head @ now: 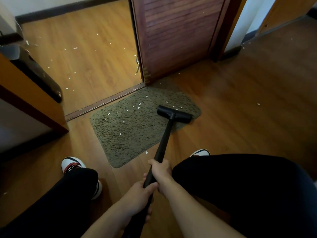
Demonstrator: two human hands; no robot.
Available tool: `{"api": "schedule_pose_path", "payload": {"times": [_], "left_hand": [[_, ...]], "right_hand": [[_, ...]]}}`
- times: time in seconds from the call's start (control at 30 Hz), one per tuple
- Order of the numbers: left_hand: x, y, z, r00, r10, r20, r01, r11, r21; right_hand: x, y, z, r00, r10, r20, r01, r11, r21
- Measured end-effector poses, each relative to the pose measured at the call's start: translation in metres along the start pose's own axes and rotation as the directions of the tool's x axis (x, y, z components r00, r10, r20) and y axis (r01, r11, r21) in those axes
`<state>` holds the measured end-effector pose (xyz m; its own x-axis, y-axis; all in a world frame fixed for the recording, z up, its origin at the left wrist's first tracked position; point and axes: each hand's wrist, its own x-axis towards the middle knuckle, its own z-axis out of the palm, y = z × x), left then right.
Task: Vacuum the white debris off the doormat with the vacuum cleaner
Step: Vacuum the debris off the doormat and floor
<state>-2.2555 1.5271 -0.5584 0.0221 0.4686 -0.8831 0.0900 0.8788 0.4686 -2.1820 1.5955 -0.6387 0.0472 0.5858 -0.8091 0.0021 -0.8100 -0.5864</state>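
Note:
A grey-brown shaggy doormat point(130, 133) lies on the wooden floor in front of a doorway. Several small white debris bits point(139, 104) are scattered over its middle and far part. The black vacuum cleaner tube point(164, 140) runs from my hands to its flat black nozzle point(174, 113), which rests on the mat's right far corner. My right hand point(162, 169) grips the tube higher up. My left hand point(139, 194) grips it just below, closer to me. The vacuum's body is out of view.
An open brown door point(176, 36) stands behind the mat, with a threshold strip point(106, 102) at its left. More white bits point(75, 48) lie on the lighter floor beyond. A wooden cabinet point(25, 93) stands left. My shoes point(72, 164) flank the mat's near edge.

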Motion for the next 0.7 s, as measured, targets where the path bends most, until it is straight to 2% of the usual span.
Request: {"api": "schedule_pose_path", "payload": {"times": [0.27,0.47,0.7], "left_hand": [[0.025,0.021,0.007,0.999,0.040,0.017,-0.039,0.999,-0.033],[0.012,0.001,-0.004,0.999,-0.012,0.042,0.013,1.000,-0.022],[-0.023,-0.042,-0.028,0.998,-0.062,-0.006,0.062,0.998,0.013]], "right_hand": [[0.027,-0.023,-0.011,1.000,-0.016,-0.024,0.015,1.000,-0.009],[0.015,-0.002,0.003,0.998,-0.010,-0.061,0.003,0.995,-0.102],[-0.028,0.040,0.030,0.999,-0.014,0.042,0.023,0.974,-0.227]]}}
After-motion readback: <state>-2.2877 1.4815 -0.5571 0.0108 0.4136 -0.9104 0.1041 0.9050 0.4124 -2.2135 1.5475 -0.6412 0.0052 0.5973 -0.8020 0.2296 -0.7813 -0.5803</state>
